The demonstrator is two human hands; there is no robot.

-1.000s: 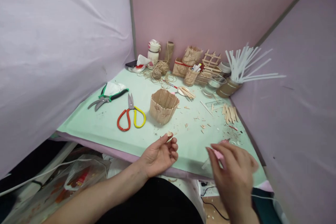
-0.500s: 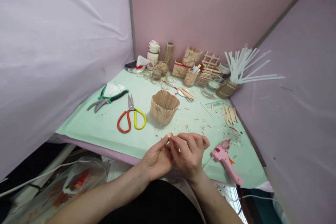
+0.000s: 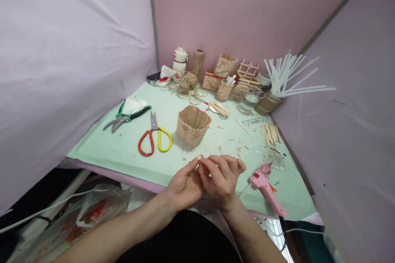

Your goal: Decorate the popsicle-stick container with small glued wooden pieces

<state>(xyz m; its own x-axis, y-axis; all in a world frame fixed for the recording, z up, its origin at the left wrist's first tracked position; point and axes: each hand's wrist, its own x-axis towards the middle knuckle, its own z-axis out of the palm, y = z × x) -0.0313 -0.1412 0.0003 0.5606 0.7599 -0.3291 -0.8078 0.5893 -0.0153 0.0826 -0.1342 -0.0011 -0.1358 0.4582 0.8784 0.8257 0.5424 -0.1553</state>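
Observation:
Between the fingertips of both hands is a small pale wooden piece (image 3: 199,157), mostly covered by the fingers. My left hand (image 3: 187,187) pinches it from the left, palm turned up. My right hand (image 3: 221,178) meets it from the right with thumb and index finger, the other fingers curled. Just beyond the hands stands a wooden basket (image 3: 193,127) built from craft sticks, upright, with small raised shapes on its front. Scissors (image 3: 154,133) with one red and one yellow handle lie left of it. A pink glue gun (image 3: 267,189) rests to the right of my right hand.
Pruning shears (image 3: 123,118) lie at the left. Twine balls (image 3: 188,83), a white bottle (image 3: 180,65) and stick-built holders (image 3: 224,78) line the back. White glue sticks (image 3: 285,76) fan out from a brown container. Craft sticks (image 3: 270,133) and wood scraps lie at right.
Both hands keep the small wooden piece in almost the same place, with only slight finger movement. The view has shifted very slightly.

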